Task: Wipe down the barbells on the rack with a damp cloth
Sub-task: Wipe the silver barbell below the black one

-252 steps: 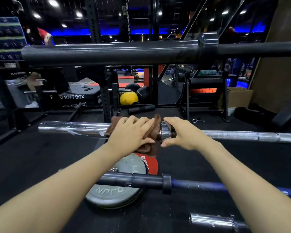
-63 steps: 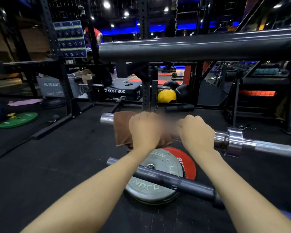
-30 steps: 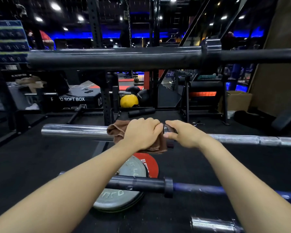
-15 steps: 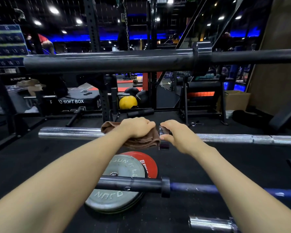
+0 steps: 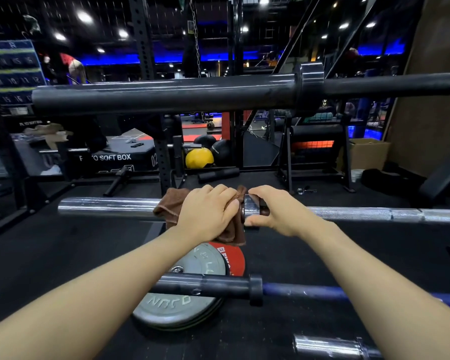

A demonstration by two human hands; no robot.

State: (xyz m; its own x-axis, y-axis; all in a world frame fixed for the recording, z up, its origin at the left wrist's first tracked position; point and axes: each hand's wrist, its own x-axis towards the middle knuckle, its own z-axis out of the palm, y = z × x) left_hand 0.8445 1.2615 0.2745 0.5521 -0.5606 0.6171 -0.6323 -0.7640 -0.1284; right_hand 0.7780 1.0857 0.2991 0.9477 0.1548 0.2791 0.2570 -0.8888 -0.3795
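A chrome barbell (image 5: 107, 209) lies across the rack at mid-height. A brown cloth (image 5: 170, 207) is wrapped over its sleeve beside the collar (image 5: 252, 210). My left hand (image 5: 208, 213) grips the cloth around the sleeve. My right hand (image 5: 276, 209) holds the bar at the collar, thumb under it and fingers over the top. A black barbell (image 5: 166, 93) runs across the rack above. Below lies a dark-sleeved barbell with a blue shaft (image 5: 304, 292). Another chrome sleeve (image 5: 327, 345) shows at the bottom edge.
Grey and red weight plates (image 5: 182, 305) lie on the black floor under the lower bar. Behind stand a rack upright (image 5: 164, 157), a plyo soft box (image 5: 109, 157), a yellow ball (image 5: 199, 158) and a cardboard box (image 5: 368, 153). A person stands far back left.
My left hand with the cloth slid to the sleeve's end and back to the collar. Over the last half second both hands stay there and the view has barely shifted.
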